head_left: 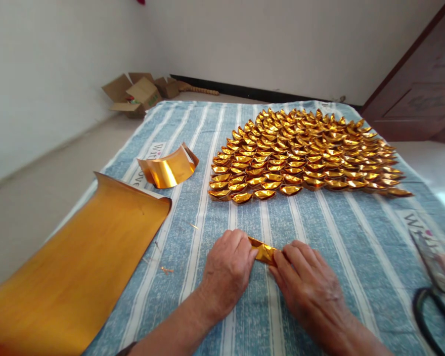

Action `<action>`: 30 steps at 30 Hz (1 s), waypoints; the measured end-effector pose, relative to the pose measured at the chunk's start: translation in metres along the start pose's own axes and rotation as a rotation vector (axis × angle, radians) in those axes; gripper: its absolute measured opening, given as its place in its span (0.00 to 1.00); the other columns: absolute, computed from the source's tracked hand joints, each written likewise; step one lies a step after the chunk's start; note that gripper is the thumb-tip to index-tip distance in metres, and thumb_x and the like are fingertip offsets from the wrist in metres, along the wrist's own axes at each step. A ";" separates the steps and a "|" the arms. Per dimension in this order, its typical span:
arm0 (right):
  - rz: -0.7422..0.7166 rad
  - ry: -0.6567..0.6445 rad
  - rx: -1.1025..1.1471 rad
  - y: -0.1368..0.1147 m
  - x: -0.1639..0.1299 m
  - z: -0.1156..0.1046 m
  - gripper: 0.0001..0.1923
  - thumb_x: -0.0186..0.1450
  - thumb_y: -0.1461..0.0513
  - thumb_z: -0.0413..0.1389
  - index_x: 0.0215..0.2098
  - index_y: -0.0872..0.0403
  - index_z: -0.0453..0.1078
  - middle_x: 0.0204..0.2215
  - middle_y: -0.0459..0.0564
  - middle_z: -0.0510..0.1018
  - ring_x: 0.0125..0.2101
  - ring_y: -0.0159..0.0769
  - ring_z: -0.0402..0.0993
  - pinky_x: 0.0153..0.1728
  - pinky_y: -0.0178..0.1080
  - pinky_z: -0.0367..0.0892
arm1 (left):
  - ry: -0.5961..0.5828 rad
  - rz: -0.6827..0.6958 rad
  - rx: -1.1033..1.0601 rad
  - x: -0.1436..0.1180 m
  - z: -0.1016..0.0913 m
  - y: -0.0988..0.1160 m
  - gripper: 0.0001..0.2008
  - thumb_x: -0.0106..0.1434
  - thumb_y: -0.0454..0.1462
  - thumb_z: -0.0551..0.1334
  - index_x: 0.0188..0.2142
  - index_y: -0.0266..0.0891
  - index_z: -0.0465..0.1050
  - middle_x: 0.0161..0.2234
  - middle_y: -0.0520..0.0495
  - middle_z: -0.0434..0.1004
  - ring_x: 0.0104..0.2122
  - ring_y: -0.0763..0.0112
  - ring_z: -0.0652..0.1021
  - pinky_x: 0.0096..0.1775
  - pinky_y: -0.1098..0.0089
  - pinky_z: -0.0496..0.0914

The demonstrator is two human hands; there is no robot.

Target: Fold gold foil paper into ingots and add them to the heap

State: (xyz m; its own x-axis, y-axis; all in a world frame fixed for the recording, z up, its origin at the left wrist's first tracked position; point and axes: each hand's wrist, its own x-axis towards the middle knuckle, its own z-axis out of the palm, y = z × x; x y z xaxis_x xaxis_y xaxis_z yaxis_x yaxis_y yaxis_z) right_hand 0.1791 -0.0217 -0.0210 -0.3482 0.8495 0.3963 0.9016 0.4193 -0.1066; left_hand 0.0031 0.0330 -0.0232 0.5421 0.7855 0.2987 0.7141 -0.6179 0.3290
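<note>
Plain room with white walls and a pale floor.
Daylight is falling across white walls [40, 74] and pale floor [29, 198]; open cardboard boxes [137, 94] are lying in the far corner, a dark baseboard [267, 94] is running along the wall, and a dark wooden door [422, 84] is standing at right.

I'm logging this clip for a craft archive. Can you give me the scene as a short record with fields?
Surface: blue striped cloth
Left hand: pinches the left end of a small gold foil piece
Right hand: pinches its right end
Finished work: folded gold ingots laid in overlapping rows further back
Supplies: large gold sheet at left, curled gold strip behind it
Tool: black-handled scissors at right edge
Background: open cardboard boxes by the wall
</note>
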 end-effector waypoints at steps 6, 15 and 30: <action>0.034 0.025 -0.008 -0.005 -0.001 0.003 0.11 0.69 0.63 0.49 0.35 0.58 0.72 0.29 0.53 0.72 0.37 0.44 0.67 0.37 0.44 0.64 | 0.023 -0.005 0.026 0.000 0.001 0.002 0.11 0.67 0.31 0.51 0.28 0.37 0.64 0.29 0.45 0.68 0.31 0.64 0.68 0.33 0.61 0.70; 0.057 0.043 -0.034 -0.011 0.003 -0.001 0.13 0.70 0.63 0.47 0.33 0.57 0.72 0.28 0.53 0.72 0.32 0.41 0.65 0.33 0.41 0.61 | 0.043 0.006 0.058 0.000 0.002 0.004 0.10 0.67 0.31 0.52 0.28 0.36 0.64 0.28 0.45 0.67 0.30 0.63 0.67 0.32 0.61 0.70; 0.086 0.005 -0.020 -0.016 0.001 0.000 0.10 0.68 0.66 0.48 0.32 0.55 0.69 0.26 0.51 0.70 0.31 0.42 0.62 0.31 0.42 0.56 | 0.052 0.006 0.111 0.002 0.001 0.006 0.11 0.67 0.31 0.51 0.27 0.37 0.64 0.27 0.46 0.66 0.29 0.63 0.67 0.31 0.64 0.67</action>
State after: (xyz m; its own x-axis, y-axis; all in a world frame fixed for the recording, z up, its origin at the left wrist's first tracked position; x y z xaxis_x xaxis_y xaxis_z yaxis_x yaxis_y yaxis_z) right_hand 0.1645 -0.0271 -0.0192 -0.2685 0.8804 0.3910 0.9328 0.3388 -0.1225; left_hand 0.0093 0.0307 -0.0214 0.5243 0.7773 0.3477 0.7574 -0.6123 0.2268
